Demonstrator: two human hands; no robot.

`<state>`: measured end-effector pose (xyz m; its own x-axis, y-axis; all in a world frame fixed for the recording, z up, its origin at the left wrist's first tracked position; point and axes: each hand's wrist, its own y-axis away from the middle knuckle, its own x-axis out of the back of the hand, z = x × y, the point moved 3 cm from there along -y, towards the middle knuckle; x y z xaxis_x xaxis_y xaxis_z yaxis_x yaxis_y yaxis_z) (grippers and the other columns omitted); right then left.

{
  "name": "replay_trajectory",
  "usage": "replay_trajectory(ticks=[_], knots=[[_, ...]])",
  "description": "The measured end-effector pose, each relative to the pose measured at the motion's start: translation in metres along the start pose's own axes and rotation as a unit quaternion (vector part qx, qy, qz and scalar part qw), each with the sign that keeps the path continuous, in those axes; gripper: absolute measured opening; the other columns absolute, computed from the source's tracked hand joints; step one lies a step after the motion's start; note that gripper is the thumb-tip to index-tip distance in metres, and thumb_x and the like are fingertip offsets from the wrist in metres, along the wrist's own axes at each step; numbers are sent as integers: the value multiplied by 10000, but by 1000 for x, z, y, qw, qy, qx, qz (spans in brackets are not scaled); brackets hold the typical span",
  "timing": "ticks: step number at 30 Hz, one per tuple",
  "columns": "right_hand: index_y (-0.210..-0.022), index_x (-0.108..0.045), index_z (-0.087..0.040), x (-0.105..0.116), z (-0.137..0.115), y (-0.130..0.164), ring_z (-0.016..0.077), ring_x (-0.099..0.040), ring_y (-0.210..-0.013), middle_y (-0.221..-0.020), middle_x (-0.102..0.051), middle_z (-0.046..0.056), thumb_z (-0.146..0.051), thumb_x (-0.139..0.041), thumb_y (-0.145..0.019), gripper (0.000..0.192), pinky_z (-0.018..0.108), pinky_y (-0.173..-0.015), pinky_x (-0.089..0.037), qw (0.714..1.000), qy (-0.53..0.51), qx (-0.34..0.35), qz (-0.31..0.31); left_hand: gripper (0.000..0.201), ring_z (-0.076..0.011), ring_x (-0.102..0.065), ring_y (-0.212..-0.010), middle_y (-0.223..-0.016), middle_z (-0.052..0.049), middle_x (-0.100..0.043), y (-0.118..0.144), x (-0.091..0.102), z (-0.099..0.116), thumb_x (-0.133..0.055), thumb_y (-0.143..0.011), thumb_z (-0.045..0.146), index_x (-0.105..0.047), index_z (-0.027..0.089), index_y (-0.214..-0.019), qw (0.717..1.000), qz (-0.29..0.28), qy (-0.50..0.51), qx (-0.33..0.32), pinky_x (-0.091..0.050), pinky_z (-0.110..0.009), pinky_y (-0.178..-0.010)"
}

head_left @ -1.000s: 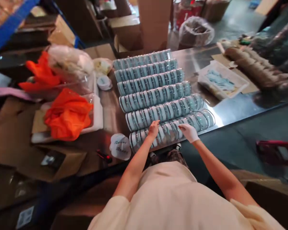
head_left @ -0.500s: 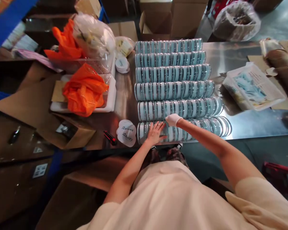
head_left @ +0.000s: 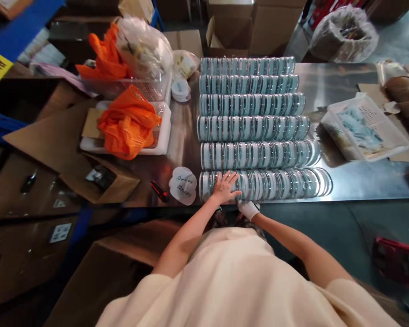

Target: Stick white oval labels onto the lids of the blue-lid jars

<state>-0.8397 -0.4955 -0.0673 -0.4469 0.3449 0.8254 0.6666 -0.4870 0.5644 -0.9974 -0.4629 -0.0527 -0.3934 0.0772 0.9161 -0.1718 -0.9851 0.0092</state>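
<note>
My left hand [head_left: 225,187] is bare and lies with spread fingers on top of the nearest row of round clear containers [head_left: 276,185]. These discs stand on edge, packed side by side, with pale blue-white bands between shiny rims. My right hand [head_left: 248,210] wears a white glove and is at the table's front edge, just below the row and close to my left thumb. Its fingers look drawn together; their tips and anything in them are hard to see. Beside the row's left end lie white scalloped cards [head_left: 183,186] with dark lettering and a red-and-black cutter [head_left: 160,191].
Several more rows of containers [head_left: 255,128] stretch across the metal table [head_left: 357,181]. A white basket [head_left: 366,131] with pale blue pieces stands at right. Orange mesh [head_left: 129,122] lies in a white tray [head_left: 165,136] at left, near open cardboard boxes [head_left: 44,120].
My right hand has moved from the far side of the nearest row toward me, to the table's front edge. My left hand stays spread on the row. The view has shifted slightly.
</note>
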Motion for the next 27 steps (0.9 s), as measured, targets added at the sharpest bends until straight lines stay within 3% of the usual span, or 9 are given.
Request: replay_trajectory(ticks=[2,4,8,10,13,15,17,23,27], knots=[[-1104,-683,-39,3,5,4,282,-738,-859,-912,-721,258,-130,-419,-965,312,314,-690,-522,1000,-7,-16,-7,746,-335,-283,-1526,-1624,-100,-380,4,5,-2,-520,-950,609,-366,237,-1578,1000,8,-9,-19,-114,-639,-1249],[-1135,-686,-108,22,22,4,264,-734,-849,-926,-731,212,-214,-371,-1014,354,297,-695,-506,999,-18,-24,16,715,-326,-248,-1542,-1633,-97,-364,14,13,-9,-477,-974,593,-353,239,-1583,999,32,-23,-23,-56,-652,-1251],[-1378,-582,-235,96,65,-28,223,-704,-953,-1122,-712,147,-194,-377,-1006,427,260,-747,-466,992,3,9,125,722,-343,-198,-1555,-1626,-102,-377,37,19,-30,-515,-953,606,-382,259,-1572,998,51,-45,-3,25,-673,-1237],[-1342,-618,-260,131,77,-63,209,-686,-1007,-1221,-687,128,-179,-408,-992,416,248,-753,-456,994,27,51,96,795,-369,-205,-1547,-1630,-126,-363,43,13,-36,-583,-905,632,-381,248,-1572,998,28,-47,-11,30,-696,-1221],[-1230,-700,-195,163,80,-114,194,-680,-965,-1207,-706,125,-226,-500,-966,333,241,-730,-443,995,54,79,-32,847,-376,-219,-1539,-1640,-132,-341,43,4,-40,-631,-865,650,-372,267,-1575,999,15,-43,-8,33,-706,-1211],[-1147,-740,-116,171,76,-134,191,-676,-881,-1109,-738,151,-240,-576,-921,306,251,-714,-435,988,73,91,-104,846,-370,-222,-1539,-1640,-120,-345,41,0,-41,-639,-857,653,-370,292,-1573,999,19,-37,1,27,-706,-1211],[-1062,-762,-52,173,74,-141,190,-663,-808,-1015,-751,179,-237,-614,-885,295,265,-702,-430,983,84,102,-130,845,-370,-223,-1538,-1637,-109,-355,39,-1,-42,-647,-850,649,-369,307,-1572,999,20,-30,7,8,-712,-1209],[-1218,-719,-129,172,75,-130,182,-663,-841,-1103,-739,137,-282,-575,-911,372,249,-677,-414,985,69,120,-106,858,-382,-229,-1531,-1623,-110,-379,38,4,-44,-680,-831,627,-379,300,-1565,1000,12,-8,4,-16,-731,-1198],[-1185,-737,-161,180,70,-128,183,-678,-885,-1136,-734,125,-254,-593,-902,331,246,-720,-434,984,82,112,-113,839,-367,-237,-1530,-1627,-107,-372,38,3,-44,-664,-847,623,-376,300,-1565,1000,20,-2,3,22,-712,-1206]])
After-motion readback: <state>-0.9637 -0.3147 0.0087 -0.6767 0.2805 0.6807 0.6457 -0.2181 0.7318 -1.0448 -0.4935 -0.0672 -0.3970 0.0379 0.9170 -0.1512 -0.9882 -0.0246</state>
